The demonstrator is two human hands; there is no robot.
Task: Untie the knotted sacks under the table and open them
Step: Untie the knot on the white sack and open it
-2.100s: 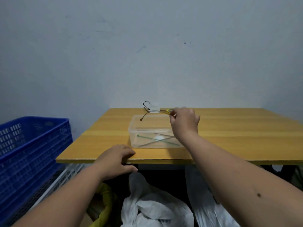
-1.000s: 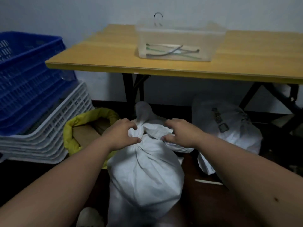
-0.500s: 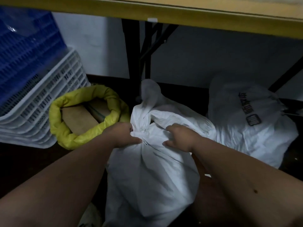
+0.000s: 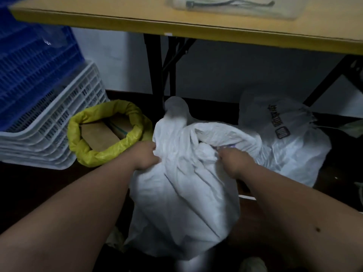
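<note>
A white sack (image 4: 182,197) stands on the dark floor under the table (image 4: 196,26), just in front of its black leg (image 4: 155,75), and both hands are at its gathered neck. The left hand (image 4: 144,157) grips a bunch of cloth on the left of the neck, fingers curled into the folds; the right hand (image 4: 234,160) pinches the twisted cloth on the right, where a loose flap already lifts away behind it. Whether the knot (image 4: 205,154) is fully undone cannot be told from here; the neck looks slack but still bunched. The material reads as thin woven plastic: soft, creased, probably a little slick, so a pinch close to the knot should hold better than a flat palm. The body bulges and holds its shape, which suggests a full and fairly heavy load that will stay put while the neck is pulled apart. A second sack (image 4: 290,146), white with dark print, leans just behind to the right, its neck apparently gathered. To the left a yellow sack (image 4: 94,158) sits with its mouth rolled wide, beside stacked white crates (image 4: 49,122) and a blue crate (image 4: 29,65).
</note>
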